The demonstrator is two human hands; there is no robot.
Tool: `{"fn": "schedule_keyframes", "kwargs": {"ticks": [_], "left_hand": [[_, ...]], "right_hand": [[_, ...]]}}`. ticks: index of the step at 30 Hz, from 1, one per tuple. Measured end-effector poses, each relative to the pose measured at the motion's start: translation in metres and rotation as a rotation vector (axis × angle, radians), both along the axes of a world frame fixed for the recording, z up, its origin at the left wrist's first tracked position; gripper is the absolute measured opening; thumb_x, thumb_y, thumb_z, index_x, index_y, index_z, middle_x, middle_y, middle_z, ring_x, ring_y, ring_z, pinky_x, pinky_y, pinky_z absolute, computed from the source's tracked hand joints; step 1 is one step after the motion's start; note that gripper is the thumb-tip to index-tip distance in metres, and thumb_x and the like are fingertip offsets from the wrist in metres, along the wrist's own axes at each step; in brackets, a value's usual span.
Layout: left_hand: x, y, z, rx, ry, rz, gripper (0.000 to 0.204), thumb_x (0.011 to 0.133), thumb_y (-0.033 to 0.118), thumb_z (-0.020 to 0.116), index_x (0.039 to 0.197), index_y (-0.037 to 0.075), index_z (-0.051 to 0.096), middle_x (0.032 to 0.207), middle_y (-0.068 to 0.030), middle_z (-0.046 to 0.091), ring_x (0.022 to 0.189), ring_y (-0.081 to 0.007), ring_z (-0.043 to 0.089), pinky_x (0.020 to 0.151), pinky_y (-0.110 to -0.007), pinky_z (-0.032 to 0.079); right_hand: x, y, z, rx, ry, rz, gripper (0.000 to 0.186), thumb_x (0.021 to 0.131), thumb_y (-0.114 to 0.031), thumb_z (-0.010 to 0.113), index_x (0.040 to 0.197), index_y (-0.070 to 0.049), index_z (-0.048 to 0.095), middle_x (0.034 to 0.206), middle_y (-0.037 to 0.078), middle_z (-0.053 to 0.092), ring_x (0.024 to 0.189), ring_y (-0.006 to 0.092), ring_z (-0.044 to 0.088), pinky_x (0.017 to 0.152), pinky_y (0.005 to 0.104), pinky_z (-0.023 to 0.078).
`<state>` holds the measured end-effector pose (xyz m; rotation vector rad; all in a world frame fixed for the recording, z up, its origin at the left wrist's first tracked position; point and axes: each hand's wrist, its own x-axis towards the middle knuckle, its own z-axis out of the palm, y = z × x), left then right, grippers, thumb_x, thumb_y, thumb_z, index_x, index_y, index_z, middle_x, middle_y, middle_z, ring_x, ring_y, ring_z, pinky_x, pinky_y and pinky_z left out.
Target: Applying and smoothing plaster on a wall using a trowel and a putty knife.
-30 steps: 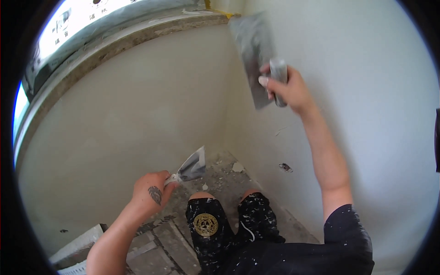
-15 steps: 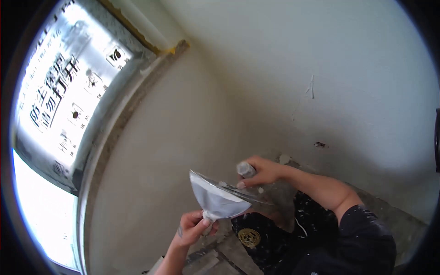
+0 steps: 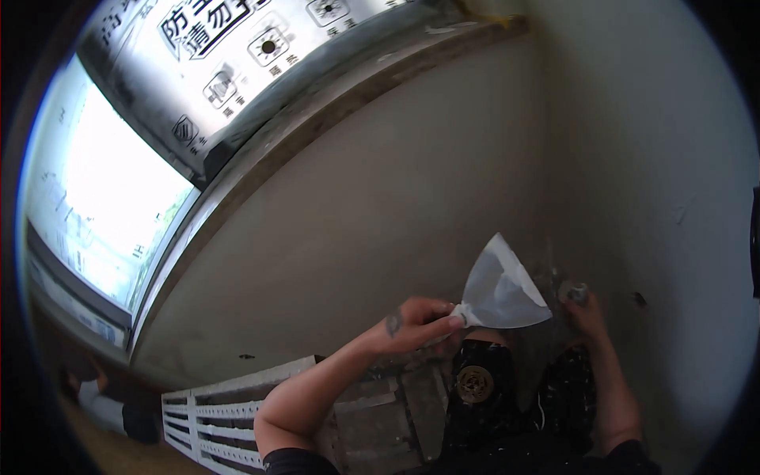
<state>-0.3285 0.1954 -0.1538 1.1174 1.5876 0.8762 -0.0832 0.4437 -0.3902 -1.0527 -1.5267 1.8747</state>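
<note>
My left hand [image 3: 418, 323] is closed round the handle of a wide, fan-shaped putty knife [image 3: 484, 297]. White putty [image 3: 514, 273] lies along the blade's outer edge. To its right, my right hand [image 3: 587, 318] grips the pale, round-ended handle of a trowel [image 3: 575, 293]. That trowel's blade is seen nearly edge-on and blurred, so its shape is hard to make out. A gap separates the two tools, which are held above my splattered dark trousers [image 3: 475, 416].
Ahead is a grey plastered wall [image 3: 356, 214] under a ledge [image 3: 317, 119] and film-covered window [image 3: 119, 198]. A pale side wall [image 3: 681, 158] has a small hole [image 3: 640, 300]. White slatted frame [image 3: 226, 423] stands lower left; beyond it is another person [image 3: 107, 408].
The view has swung left, bringing the slatted frame and another person in. The putty knife and trowel have moved apart, and the putty knife's blade has turned to point right.
</note>
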Motion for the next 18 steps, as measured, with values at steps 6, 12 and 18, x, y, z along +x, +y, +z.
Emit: {"fn": "schedule_keyframes", "kwargs": {"ticks": [6, 12, 18], "left_hand": [[-0.007, -0.016, -0.007, -0.032, -0.038, 0.083, 0.031, 0.102, 0.03, 0.054, 0.098, 0.001, 0.064, 0.084, 0.0003, 0.064, 0.07, -0.0056, 0.059, 0.063, -0.023, 0.046], [0.001, -0.012, -0.009, -0.078, -0.054, 0.125, 0.027, 0.101, 0.026, 0.056, 0.099, 0.0, 0.064, 0.083, -0.0016, 0.066, 0.07, -0.0076, 0.06, 0.063, -0.024, 0.048], [0.005, -0.004, -0.016, -0.215, -0.077, 0.353, 0.029, 0.098, 0.032, 0.06, 0.1, 0.002, 0.063, 0.078, 0.0025, 0.053, 0.069, -0.0081, 0.046, 0.061, -0.027, 0.039]], "right_hand": [[-0.02, 0.003, -0.02, 0.046, -0.017, -0.077, 0.028, 0.084, -0.023, 0.077, 0.097, -0.007, 0.059, 0.077, -0.001, 0.059, 0.062, 0.0107, 0.057, 0.053, 0.0284, 0.047], [-0.039, 0.02, 0.013, 0.078, 0.005, -0.06, 0.029, 0.084, -0.025, 0.077, 0.095, -0.004, 0.06, 0.079, 0.001, 0.062, 0.066, 0.0103, 0.058, 0.059, 0.0286, 0.049], [-0.044, 0.036, 0.074, 0.18, -0.073, -0.123, 0.035, 0.085, -0.027, 0.076, 0.102, 0.0, 0.062, 0.085, 0.005, 0.067, 0.075, 0.014, 0.063, 0.07, 0.0313, 0.051]]}}
